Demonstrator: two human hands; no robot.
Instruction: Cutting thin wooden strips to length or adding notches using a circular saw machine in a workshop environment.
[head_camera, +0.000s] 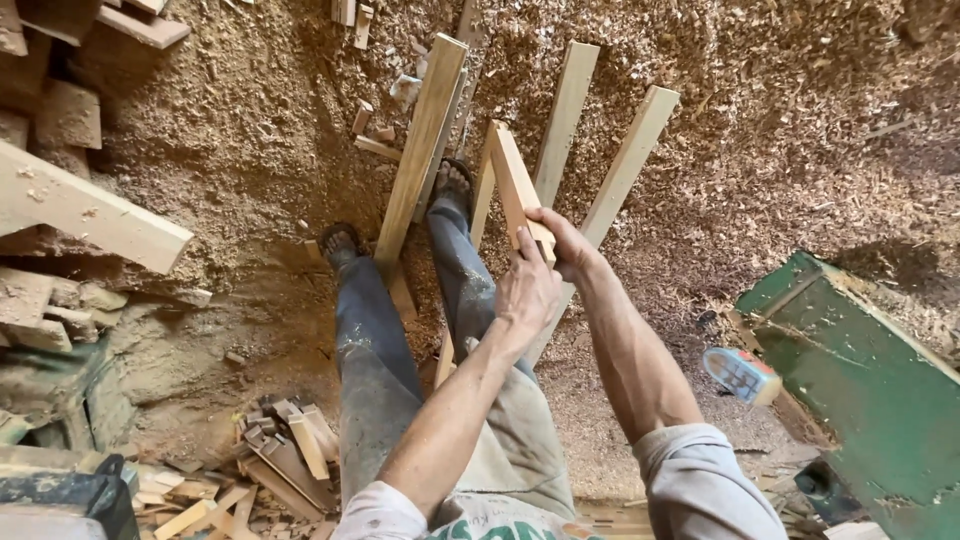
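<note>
Both hands on one short wooden batten (513, 180), near end. Left hand (527, 290) wraps it from below and the side, fingers closed round the wood; right hand (565, 243) closed on the same end from the right, thumb over the top. Batten angles up and away from the person, far end free in the air, above the knees. Under it, three longer planks lie on the ground, fanned out away from the person: left plank (423, 140) runs from beside the right foot (452, 183), middle plank (564, 115) and right plank (628, 160) partly hidden by the hands. Left foot (339, 242) in a sandal, just left of the left plank. Ground is all wood shavings (780, 120). Bigger timber beam (85, 210) sticks in from the left edge. Offcut pile (285, 450) near the left leg. Green machine body (860, 370) at lower right, small blue-and-orange bottle (741, 375) lying just beside it.
</note>
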